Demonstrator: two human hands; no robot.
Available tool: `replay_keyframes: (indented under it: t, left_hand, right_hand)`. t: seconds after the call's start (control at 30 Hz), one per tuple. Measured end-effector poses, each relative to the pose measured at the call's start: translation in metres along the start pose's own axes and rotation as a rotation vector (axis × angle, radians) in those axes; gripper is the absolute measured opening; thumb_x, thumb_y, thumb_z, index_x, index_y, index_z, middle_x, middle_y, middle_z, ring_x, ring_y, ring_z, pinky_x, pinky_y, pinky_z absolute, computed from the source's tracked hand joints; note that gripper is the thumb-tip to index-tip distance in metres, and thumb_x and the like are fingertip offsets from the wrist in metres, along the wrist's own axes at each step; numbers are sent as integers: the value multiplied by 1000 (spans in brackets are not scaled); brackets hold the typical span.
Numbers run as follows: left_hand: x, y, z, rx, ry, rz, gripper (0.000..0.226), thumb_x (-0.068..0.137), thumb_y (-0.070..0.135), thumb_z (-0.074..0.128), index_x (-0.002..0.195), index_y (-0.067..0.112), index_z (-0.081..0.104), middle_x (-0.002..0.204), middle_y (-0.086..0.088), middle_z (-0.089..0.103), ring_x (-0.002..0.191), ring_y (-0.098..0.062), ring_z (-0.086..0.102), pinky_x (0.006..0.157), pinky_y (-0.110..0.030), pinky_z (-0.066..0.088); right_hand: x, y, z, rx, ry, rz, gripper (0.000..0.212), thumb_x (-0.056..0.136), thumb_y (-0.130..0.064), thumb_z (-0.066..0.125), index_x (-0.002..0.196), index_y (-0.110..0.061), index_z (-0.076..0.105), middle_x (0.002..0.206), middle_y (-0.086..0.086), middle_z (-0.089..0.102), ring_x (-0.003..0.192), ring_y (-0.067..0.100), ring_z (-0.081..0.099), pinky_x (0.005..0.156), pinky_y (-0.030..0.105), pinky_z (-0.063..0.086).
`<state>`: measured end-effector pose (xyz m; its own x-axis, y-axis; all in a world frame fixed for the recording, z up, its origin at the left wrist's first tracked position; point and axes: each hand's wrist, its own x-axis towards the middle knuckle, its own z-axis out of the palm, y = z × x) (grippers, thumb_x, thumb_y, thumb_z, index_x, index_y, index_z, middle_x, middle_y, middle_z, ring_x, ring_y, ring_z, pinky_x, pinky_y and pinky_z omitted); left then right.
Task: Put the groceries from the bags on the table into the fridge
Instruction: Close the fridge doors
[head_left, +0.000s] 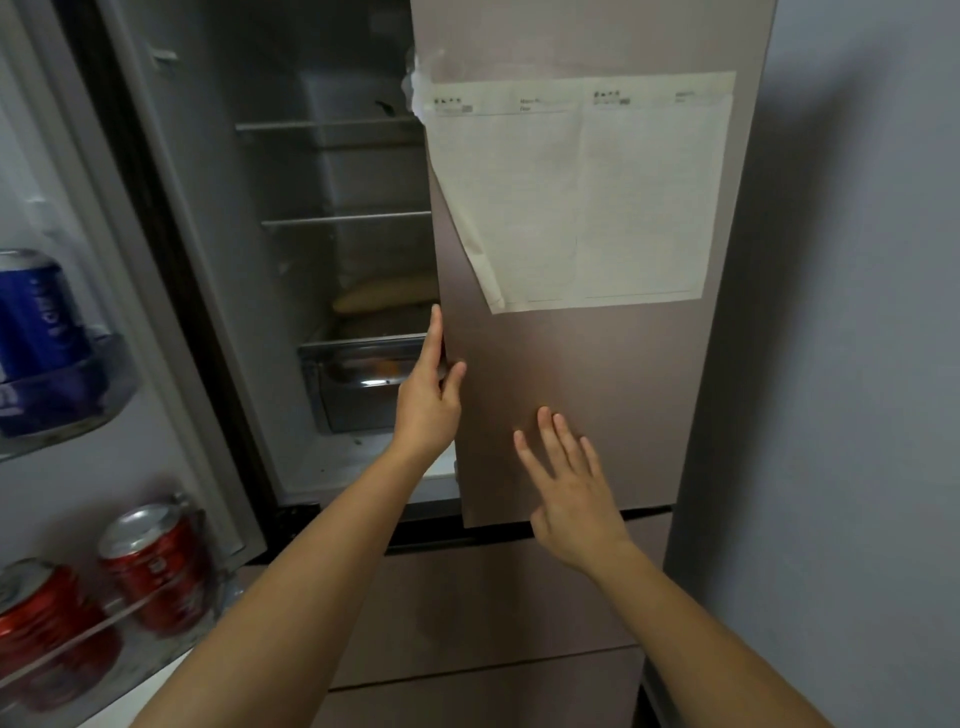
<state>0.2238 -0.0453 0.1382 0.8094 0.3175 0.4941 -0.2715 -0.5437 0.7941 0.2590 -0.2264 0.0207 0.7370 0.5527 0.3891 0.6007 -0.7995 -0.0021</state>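
- The left hand (428, 387) grips the free edge of the right door (597, 374), with the thumb on the face and the other fingers around the edge.
- The right hand (571, 488) holds nothing. Its fingers are straight and spread at the door's face; I cannot tell whether they touch it.
- Paper sheets (587, 197) are taped to that door.
- The left door (78, 483) stands wide open, with a blue can (36, 312) and red cans (156, 561) in its racks.
- Inside the fridge (249, 260), a pale loaf-shaped thing (384, 299) lies above a clear drawer (363, 384).
- No bags or groceries are in view.
- My judgement of the step is that the fridge is being opened for loading. The next move calls for swinging this door clear, then fetching the groceries.
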Motion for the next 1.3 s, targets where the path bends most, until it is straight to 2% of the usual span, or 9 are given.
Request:
replay_keyframes:
  t: [0.2,0.27,0.4,0.53,0.8,0.87,0.93,1.1,1.3]
  left_hand:
    - [-1,3,-10,13,-79,17,73,104,17,45,154,46,1,143,28,30,125,6,34,102,-21,32]
    - [-4,5,-18,116,-74,19,65,104,20,46,156,40,11,150,17,37,133,-1,37,107,-27,34]
    - [-32,-2,-52,477,103,86,49,103,34,45,150,23,37,155,1,38,144,-17,31,116,-41,33]
    - [-82,4,-107,580,347,288,45,101,34,47,141,15,48,150,-7,41,140,-21,36,114,-43,36]
    - [-159,11,-236,920,805,552,65,92,37,56,144,13,26,154,-18,17,145,-39,20,113,-64,21]
    - [-176,3,-264,922,892,453,72,91,40,56,147,13,20,156,-20,12,148,-35,15,116,-62,17]
    - [-191,-8,-286,820,946,266,75,93,41,52,152,14,14,161,-19,6,151,-26,8,119,-57,14]
    - [-208,-21,-318,477,904,-117,69,100,50,30,157,18,8,166,-3,8,152,-14,7,124,-39,9]
    - [-194,-10,-334,243,890,-261,64,104,54,13,158,19,8,166,5,7,151,-8,4,125,-37,4]
  right_hand:
    - [-4,-6,-16,3,-47,2,99,88,-20,55,158,-28,-13,157,7,-41,147,26,-34,125,50,-1]
    - [-6,-11,-21,52,-3,15,88,89,-19,55,160,-24,3,164,11,-27,152,29,-20,125,48,6]
    - [-5,-33,-26,219,139,41,70,92,-19,58,156,-15,30,166,16,10,153,31,13,122,49,25]
    - [2,-88,-23,302,163,-104,70,96,-24,55,158,-18,23,167,11,6,154,26,6,122,37,7]
    - [4,-265,-28,621,235,-524,58,94,-30,47,150,-18,37,158,11,34,146,26,30,121,41,21]
    - [-6,-300,-31,647,216,-628,58,95,-31,47,150,-17,38,156,9,38,144,24,33,123,38,18]
    - [-15,-323,-28,672,203,-720,54,93,-30,49,145,-14,45,144,9,50,132,25,46,119,42,30]
    - [-23,-341,-21,604,209,-765,50,89,-34,50,134,-12,59,117,7,64,107,26,59,107,45,41]
    - [-28,-318,-33,566,57,-692,71,96,-64,36,154,-24,29,134,2,53,127,19,45,119,35,14]
